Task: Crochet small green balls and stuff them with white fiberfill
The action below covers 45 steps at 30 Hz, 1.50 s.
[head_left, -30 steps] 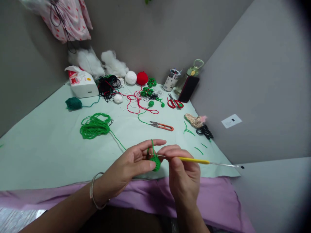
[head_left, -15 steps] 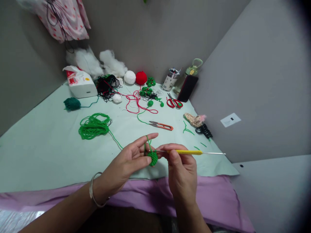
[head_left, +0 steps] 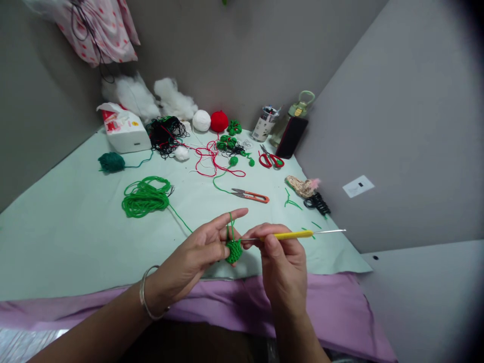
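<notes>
pinches a small, rounded green crocheted piece (head_left: 234,251) in the left hand (head_left: 196,252), between thumb and fingers, over the near edge of a pale green table cover (head_left: 75,227). holds the left index finger outstretched, with a green strand (head_left: 232,224) looped over it and down to the piece. pinches the yellow handle of a crochet hook (head_left: 293,235) between thumb and fingers of the right hand (head_left: 285,267). points its thin shaft leftward to the top of the piece; cannot tell, at this size, whether through a stitch. wears a bracelet (head_left: 142,295) on the left wrist.

shows, beyond the left hand, a bundle of bright green yarn (head_left: 145,197) with a line leading back to that hand, and, near the middle, orange-handled snips (head_left: 259,197). includes, farther back, a teal ball of yarn (head_left: 111,162), a tissue pack (head_left: 128,136), a black tangle (head_left: 166,135), white (head_left: 201,121) and red (head_left: 219,121) balls side by side, and, to the right, red-handled scissors (head_left: 265,161) near a pen cup (head_left: 263,126).
</notes>
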### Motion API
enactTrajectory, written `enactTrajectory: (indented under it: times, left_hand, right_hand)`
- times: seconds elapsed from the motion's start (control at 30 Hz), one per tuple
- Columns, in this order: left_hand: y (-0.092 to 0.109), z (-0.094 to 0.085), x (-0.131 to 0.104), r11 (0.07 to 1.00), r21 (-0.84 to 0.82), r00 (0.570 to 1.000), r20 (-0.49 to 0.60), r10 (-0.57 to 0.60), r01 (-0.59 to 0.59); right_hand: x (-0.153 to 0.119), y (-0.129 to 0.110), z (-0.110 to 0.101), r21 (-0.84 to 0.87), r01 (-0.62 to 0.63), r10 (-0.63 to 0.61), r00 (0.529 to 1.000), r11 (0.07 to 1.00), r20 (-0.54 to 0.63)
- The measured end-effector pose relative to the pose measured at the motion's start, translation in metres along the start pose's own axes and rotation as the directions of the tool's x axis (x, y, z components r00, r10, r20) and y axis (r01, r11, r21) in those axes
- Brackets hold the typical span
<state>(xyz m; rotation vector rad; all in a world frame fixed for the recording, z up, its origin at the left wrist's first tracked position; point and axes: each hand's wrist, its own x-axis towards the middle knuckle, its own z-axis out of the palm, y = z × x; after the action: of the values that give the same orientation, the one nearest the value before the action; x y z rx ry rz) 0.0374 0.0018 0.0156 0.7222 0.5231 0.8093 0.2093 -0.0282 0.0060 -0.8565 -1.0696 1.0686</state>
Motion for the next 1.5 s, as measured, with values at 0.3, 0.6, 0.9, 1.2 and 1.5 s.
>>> enactTrajectory:
  times: [0.3,0.6,0.9,1.2,1.5]
  left_hand:
    - [-0.004,0.000,0.001,1.000,-0.004,0.990,0.135,0.029,-0.029]
    - [-0.006,0.004,-0.004,0.922,0.363,0.990,0.017,0.139,-0.135]
    - [-0.006,-0.001,-0.001,0.971,0.217,0.992,-0.051,0.115,-0.101]
    - [-0.006,-0.004,-0.003,0.951,0.274,0.987,-0.034,0.156,-0.141]
    - [0.002,-0.001,-0.003,0.928,0.355,0.990,-0.047,0.133,-0.107]
  right_hand:
    - [0.008,-0.003,0.003,0.223,-0.172,0.171,0.985,0.959,0.024]
    - [-0.004,0.009,0.002,-0.152,0.178,-0.183,0.983,0.972,-0.019]
    - [0.001,0.005,-0.002,0.013,0.012,-0.011,0.998,1.000,-0.063]
    - [0.003,0.005,-0.005,-0.004,0.051,-0.051,0.995,0.999,0.085]
    - [0.004,-0.003,0.003,0.103,-0.007,0.008,1.000,0.995,-0.007]
